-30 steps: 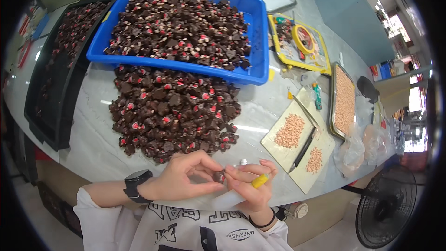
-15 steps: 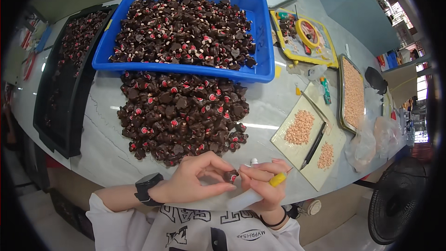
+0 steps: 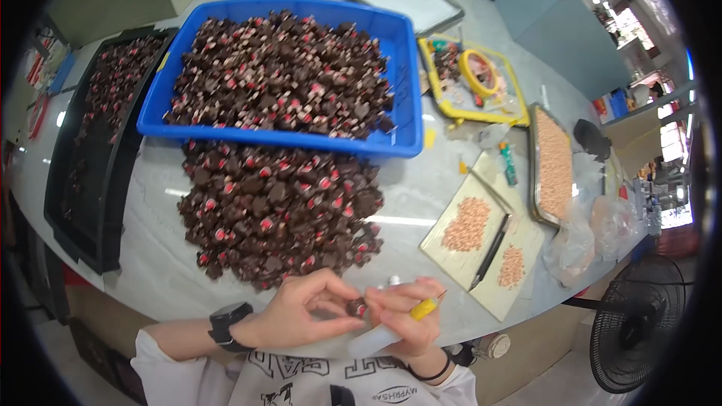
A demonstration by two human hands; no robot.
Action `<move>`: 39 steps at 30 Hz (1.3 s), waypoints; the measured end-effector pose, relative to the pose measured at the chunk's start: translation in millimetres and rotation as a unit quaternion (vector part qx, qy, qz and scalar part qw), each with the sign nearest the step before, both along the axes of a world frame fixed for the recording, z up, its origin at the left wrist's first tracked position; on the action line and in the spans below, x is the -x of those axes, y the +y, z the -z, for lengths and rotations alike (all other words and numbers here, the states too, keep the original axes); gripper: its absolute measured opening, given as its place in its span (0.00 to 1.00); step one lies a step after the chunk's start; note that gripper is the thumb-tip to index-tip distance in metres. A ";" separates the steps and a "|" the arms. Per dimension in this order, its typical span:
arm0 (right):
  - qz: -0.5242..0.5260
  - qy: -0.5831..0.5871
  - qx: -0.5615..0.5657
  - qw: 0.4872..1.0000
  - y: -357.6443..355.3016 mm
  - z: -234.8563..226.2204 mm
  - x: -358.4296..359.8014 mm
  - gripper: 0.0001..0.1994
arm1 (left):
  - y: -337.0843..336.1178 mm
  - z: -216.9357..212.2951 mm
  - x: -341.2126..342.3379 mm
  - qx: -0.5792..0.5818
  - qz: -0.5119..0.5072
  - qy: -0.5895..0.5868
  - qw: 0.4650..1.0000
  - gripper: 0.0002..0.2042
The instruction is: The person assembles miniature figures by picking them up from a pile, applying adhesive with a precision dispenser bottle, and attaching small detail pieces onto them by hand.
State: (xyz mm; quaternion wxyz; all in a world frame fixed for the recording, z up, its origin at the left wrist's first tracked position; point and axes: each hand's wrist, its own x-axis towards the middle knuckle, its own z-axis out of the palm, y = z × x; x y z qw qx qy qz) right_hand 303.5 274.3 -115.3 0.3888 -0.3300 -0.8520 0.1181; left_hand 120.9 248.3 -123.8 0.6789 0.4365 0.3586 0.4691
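Small brown piece (image 3: 356, 307) is in my left hand (image 3: 308, 313), pinched between thumb and forefinger: thumb on the near side, finger on the far side, gap only as wide as the piece. Other fingers curl behind, details hidden. Its red-and-white spot faces right, toward my right hand (image 3: 404, 317). Piece looks stubby; fingers cover too much to call a long axis.

Right hand: fingers bent round a translucent white bottle (image 3: 370, 341) with a yellow collar (image 3: 423, 310). Bottle's long axis is a diagonal: base at lower left, near my shirt (image 3: 301, 383); collar up and to the right, so the spout end points away from the piece. Thumb and forefinger tips are close together at the right side of the piece; can't tell if they touch it. A small white knob (image 3: 394, 280) shows just past those fingers; can't tell what it belongs to.

Piece sits between the two hands, just inside the near edge of the table (image 3: 154, 252), right of and nearer me than the loose brown heap (image 3: 278, 218). Blue bin (image 3: 410, 120), loaded with more, is just beyond the heap. Off to the right: pale board (image 3: 489, 299) with a black pen-shaped tool (image 3: 492, 252), tip toward me and left, between two piles of peach bits (image 3: 466, 224).
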 end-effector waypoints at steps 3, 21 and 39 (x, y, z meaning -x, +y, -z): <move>0.000 -0.003 -0.005 1.000 -2.0 -1.5 -0.2 0.12 | -3.6 4.9 -1.6 0.022 0.005 -0.005 1.000 0.15; 0.001 0.135 0.079 0.988 0.1 7.3 2.6 0.19 | -6.2 1.6 -1.0 0.089 0.014 -0.054 0.994 0.19; 0.018 -0.109 0.123 0.986 17.6 -0.5 -12.4 0.20 | 1.4 -6.9 9.4 0.029 -0.057 -0.047 0.997 0.19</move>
